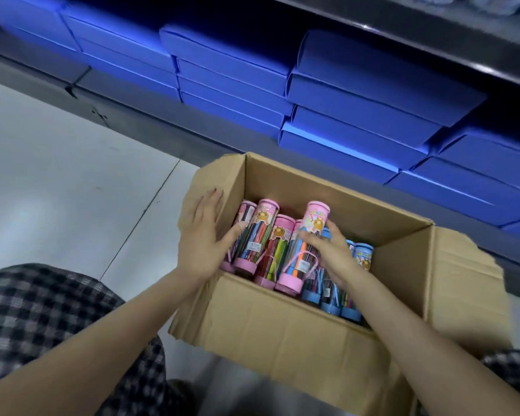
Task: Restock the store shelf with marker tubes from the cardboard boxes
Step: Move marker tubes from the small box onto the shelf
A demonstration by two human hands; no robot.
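Head view: cardboard box [285,331] sits open on the floor, near the shelf [150,115].
Left hand [203,235]: flat on the box's left flap, fingers straight; judged to steady it.
Right hand [330,250]: grip curled round pink marker tube [311,226], tilted up above the packed tubes, apparently for lifting out.

Stacks of flat blue boxes [357,115] fill the area beyond the fingers, running in rows from far left to far right. Pale grey floor tiles [57,190] lie left of the fingers. Black-and-white checked fabric [42,310] sits nearer, below them.
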